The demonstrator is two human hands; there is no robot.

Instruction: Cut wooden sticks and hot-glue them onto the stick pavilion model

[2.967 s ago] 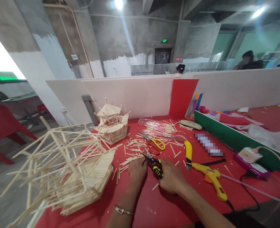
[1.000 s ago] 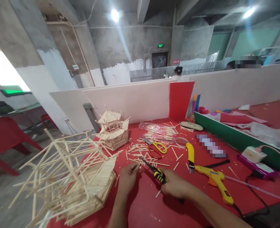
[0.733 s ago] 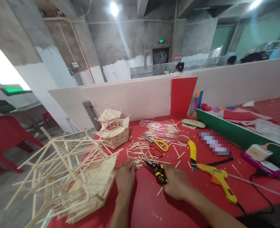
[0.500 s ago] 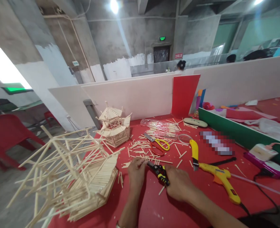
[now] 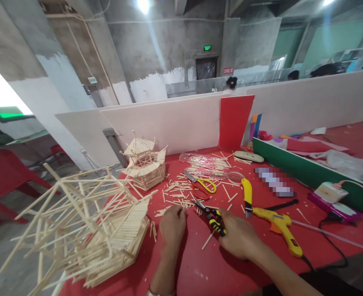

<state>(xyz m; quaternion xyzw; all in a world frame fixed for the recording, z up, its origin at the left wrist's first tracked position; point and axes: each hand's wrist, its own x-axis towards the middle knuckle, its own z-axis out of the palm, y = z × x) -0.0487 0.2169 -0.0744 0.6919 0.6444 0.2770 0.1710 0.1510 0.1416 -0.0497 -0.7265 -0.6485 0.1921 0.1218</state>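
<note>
My left hand [image 5: 172,225] is closed in a pinch above the red table, beside loose wooden sticks [image 5: 181,190]. What its fingertips hold, if anything, cannot be made out. My right hand [image 5: 238,234] is wrapped round the black-and-yellow handles of cutting pliers [image 5: 212,218]. Their jaws point up and left, a short gap away from my left fingertips. Just beyond the pliers lie scissors [image 5: 201,185] with one red and one yellow handle. To the left of my left hand stands a large stick-built frame [image 5: 116,230], with a smaller stick pavilion [image 5: 144,162] behind it.
A yellow utility knife [image 5: 247,193] and a yellow glue gun [image 5: 281,224] with its cord lie to the right. Plastic-wrapped sticks [image 5: 204,164] are at the back. A green board [image 5: 307,174] borders the right side, near a purple power strip [image 5: 334,207].
My right hand and the pliers have moved right, away from my left fingertips. The left hand stays pinched at nearly the same spot. The whole view has shifted slightly.
</note>
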